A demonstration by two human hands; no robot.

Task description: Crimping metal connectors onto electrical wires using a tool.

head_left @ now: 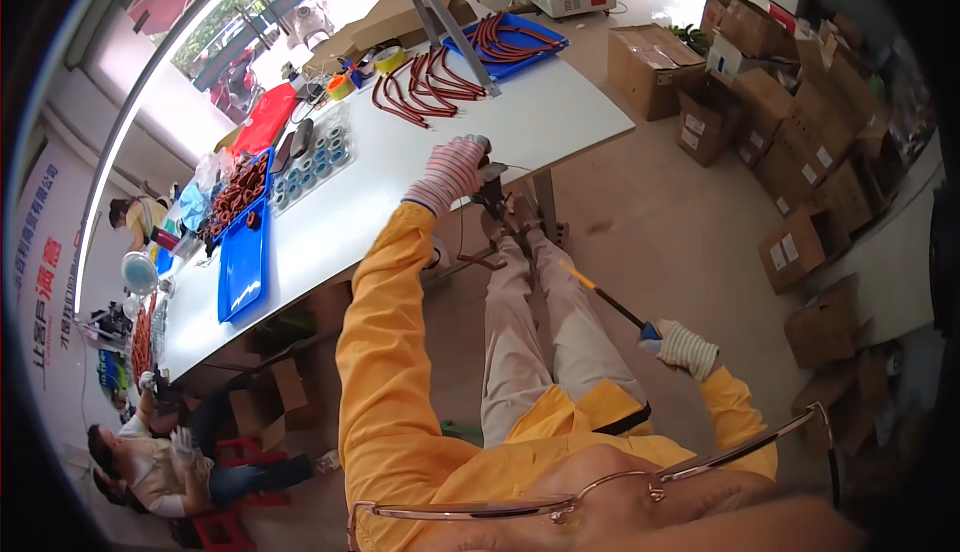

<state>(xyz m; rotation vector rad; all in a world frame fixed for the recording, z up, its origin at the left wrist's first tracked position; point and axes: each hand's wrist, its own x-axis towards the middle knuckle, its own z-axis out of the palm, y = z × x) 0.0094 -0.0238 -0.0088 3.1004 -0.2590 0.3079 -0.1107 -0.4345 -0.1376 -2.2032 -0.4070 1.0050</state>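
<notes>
My left hand (455, 171), in a pink-striped white glove, reaches to the near edge of the white table. Its fingers are closed at a dark metal fixture (490, 192) on that edge; whatever they grip is hidden. Below it hangs a thin dark wire with a reddish-brown end (482, 263). Out to the right and low, my right hand (688, 349), in a striped glove, is wrapped round a slim tool (612, 301) with a blue handle, dark shaft and orange-yellow tip. Several dark red cable lengths (430, 87) lie on the table beyond my left hand.
A blue tray (545, 42) holds more red cables at the table's far end; another blue tray (243, 270) lies left, near clear-packed rolls (312, 164). A metal post (440, 17) rises from the table. Cardboard boxes (655, 70) crowd the right. Other people (150, 467) sit at lower left.
</notes>
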